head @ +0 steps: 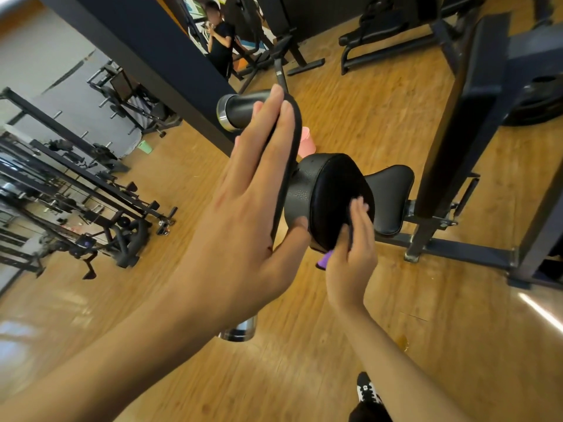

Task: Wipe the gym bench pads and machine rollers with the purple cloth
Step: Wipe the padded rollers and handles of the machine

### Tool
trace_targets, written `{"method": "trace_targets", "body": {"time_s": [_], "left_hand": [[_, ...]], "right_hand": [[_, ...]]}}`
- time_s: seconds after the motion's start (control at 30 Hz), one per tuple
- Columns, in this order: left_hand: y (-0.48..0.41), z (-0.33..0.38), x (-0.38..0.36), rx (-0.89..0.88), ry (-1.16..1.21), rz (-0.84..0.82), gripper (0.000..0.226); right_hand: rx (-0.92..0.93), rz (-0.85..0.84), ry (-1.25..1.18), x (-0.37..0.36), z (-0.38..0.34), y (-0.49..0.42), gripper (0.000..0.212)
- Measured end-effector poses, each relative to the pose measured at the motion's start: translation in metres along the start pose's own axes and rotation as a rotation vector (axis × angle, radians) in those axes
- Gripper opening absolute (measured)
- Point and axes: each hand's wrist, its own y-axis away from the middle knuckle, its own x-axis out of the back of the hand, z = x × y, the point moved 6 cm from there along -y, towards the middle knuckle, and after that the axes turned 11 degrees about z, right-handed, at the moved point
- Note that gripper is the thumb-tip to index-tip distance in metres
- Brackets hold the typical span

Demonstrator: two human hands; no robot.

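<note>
Fingers (271, 132) of the left hand (243, 214) are straight and pressed together, laid flat along a thin curved black pad edge (294, 141) that runs just past their tips and down their far side. The left thumb reaches under and touches the near side of a round black pad (332, 190).

Fingers (362, 214) of the right hand (350, 257) are likewise straight and held close, pressing against the flat face of that round pad. The purple cloth (323, 261) shows only as a small fold below the right fingers, at the base of the palm beside the thumb. The rest lies hidden between hand and pad, and whether the thumb pinches it cannot be told.

Beyond the right fingertips, just past the round pad, sits a black seat pad (390, 202) on a dark frame. Beyond the left fingertips and touching them is a black grip with a chrome cap (237, 111). Wooden floor (365, 117) lies beneath both hands; a black and white shoe (367, 391) stands below the right forearm.
</note>
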Motion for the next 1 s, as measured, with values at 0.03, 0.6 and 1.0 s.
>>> {"method": "trace_targets", "body": {"time_s": [0.03,0.6,1.0], "left_hand": [[0.000,0.000,0.001,0.002,0.000,-0.001,0.092],[0.000,0.007,0.001,-0.015,-0.008,-0.057,0.104],[0.002,0.006,0.002,-0.009,0.010,-0.074,0.106]], "right_hand": [[-0.102,0.017,-0.005,0.005,0.011,0.000,0.045],[-0.119,0.078,-0.039,-0.002,-0.005,-0.003,0.044],[-0.100,0.031,-0.038,0.003,0.002,0.011,0.042]]}}
